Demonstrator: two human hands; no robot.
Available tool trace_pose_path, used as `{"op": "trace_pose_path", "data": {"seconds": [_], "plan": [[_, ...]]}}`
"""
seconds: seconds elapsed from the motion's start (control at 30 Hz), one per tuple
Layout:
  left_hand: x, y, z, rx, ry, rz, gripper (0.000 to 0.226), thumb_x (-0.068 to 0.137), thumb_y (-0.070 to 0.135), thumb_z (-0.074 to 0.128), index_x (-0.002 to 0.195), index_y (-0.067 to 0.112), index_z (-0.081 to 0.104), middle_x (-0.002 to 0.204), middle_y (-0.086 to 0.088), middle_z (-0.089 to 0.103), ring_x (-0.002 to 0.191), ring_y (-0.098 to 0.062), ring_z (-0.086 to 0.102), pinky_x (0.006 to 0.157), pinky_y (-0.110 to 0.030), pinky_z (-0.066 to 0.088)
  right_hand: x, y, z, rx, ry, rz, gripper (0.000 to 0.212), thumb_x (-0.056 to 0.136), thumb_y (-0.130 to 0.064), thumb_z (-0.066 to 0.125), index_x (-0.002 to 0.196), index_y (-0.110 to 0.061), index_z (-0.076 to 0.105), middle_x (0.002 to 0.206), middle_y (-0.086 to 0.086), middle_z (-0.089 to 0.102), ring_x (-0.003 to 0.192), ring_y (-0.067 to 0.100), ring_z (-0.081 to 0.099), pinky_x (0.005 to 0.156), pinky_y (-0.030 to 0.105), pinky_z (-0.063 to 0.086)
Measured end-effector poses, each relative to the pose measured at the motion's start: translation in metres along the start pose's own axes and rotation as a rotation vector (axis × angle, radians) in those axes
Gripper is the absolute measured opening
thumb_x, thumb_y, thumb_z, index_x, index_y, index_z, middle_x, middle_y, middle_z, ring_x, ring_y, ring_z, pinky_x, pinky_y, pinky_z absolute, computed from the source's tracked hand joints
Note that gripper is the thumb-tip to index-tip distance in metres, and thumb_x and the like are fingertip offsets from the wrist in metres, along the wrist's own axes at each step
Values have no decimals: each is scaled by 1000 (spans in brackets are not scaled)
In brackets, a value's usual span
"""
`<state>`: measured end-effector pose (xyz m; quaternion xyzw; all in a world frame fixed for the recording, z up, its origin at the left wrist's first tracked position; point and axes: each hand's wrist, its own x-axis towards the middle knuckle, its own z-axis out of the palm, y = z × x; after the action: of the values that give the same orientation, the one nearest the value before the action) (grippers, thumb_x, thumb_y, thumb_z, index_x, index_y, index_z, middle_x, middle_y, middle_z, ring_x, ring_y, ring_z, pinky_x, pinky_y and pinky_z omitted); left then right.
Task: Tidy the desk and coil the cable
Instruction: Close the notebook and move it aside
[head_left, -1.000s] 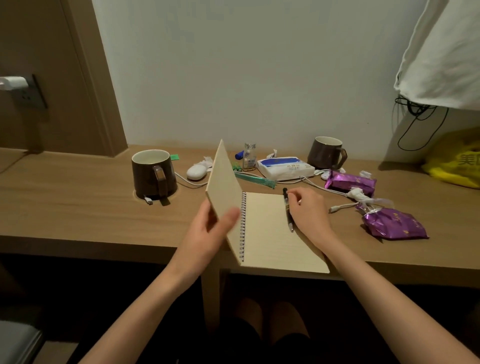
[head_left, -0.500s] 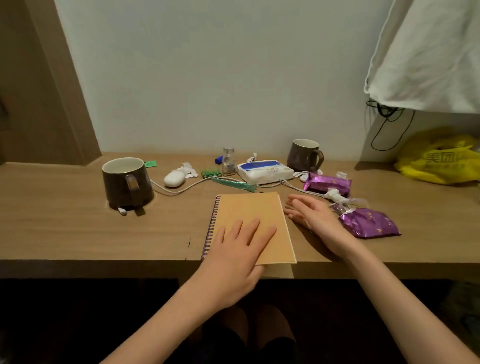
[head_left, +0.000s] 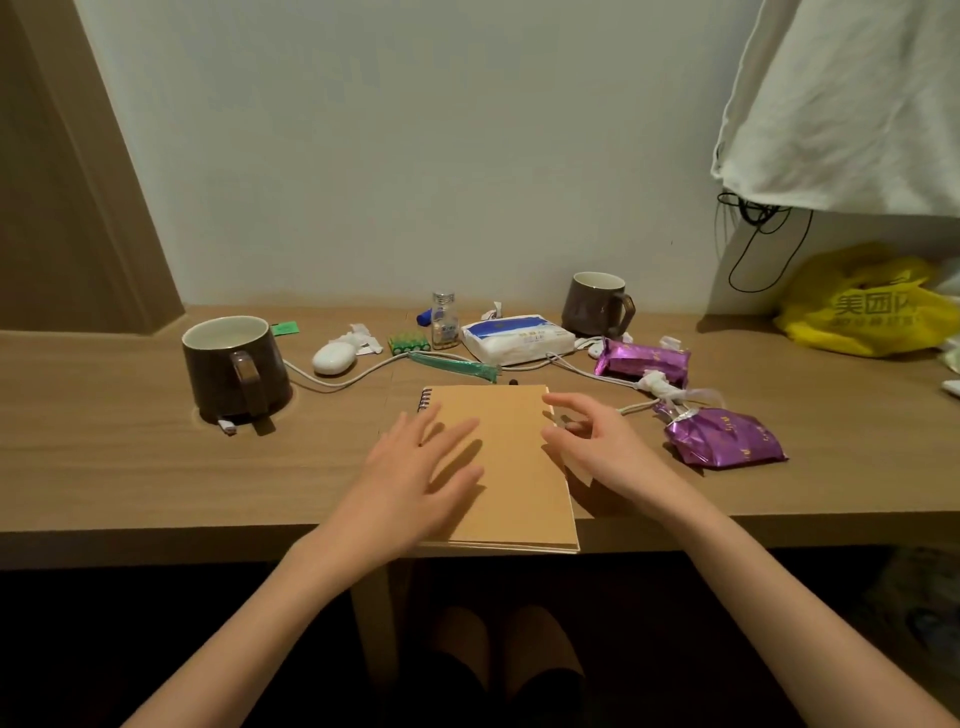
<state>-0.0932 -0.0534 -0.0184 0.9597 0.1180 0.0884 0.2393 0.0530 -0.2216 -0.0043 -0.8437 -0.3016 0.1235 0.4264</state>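
— Both hands are over the closed notebook: the left hand lies with fingers spread on the spiral-bound side of the cover, and the right hand hovers at the opposite edge, fingers loosely curled and holding nothing.

— So which step is this?

— Squaring away the notebook, I'd say; it lies shut at the front of the desk, its near edge jutting slightly over the lip. Coiling hasn't begun.

— Where's the cable?

— The white cable runs loose behind the notebook, from the near mug past the white mouse, under the tissue pack and round to the purple packets beside the notebook.

— Next move?

— Probably free one cable end from the clutter, then gather it in loops without dragging the small bottle over.
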Motion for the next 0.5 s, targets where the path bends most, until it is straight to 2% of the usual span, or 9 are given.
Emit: {"op": "trace_pose_path", "data": {"seconds": [0.1,0.2,0.3,0.43,0.5], "plan": [[11,-10,-2,-218,20,-84,61,90,48,51,143,46,21,157,5,17,144,-16,17,115,-44,25,-3,-8,2,54,-64,41,56,91,-25,61,142,-30,39,152,0,35,138,21,35,102,36,37],[22,-7,0,-327,18,-104,65,88,41,59,142,45,25,156,3,21,144,-18,16,116,-47,23,-5,-14,9,49,-99,78,64,91,-23,62,146,-29,31,156,3,27,142,23,26,110,41,31],[31,-2,0,-466,63,-196,71,84,32,67,142,43,28,155,3,25,142,-23,21,113,-51,27,-5,-14,19,125,-60,128,68,93,-14,59,149,-29,23,158,2,23,145,22,22,113,41,27],[36,2,1,-597,152,-259,80,81,19,72,145,33,28,152,1,29,136,-21,31,105,-38,34,-3,-9,31,278,22,196,73,94,-6,53,151,-31,16,157,0,25,143,22,26,115,45,30],[37,3,3,-622,220,-256,78,80,17,72,145,28,30,150,1,34,132,-17,36,100,-30,33,-3,-8,35,319,49,207,72,94,-5,51,152,-29,14,156,-1,27,141,21,30,113,42,33]]}}
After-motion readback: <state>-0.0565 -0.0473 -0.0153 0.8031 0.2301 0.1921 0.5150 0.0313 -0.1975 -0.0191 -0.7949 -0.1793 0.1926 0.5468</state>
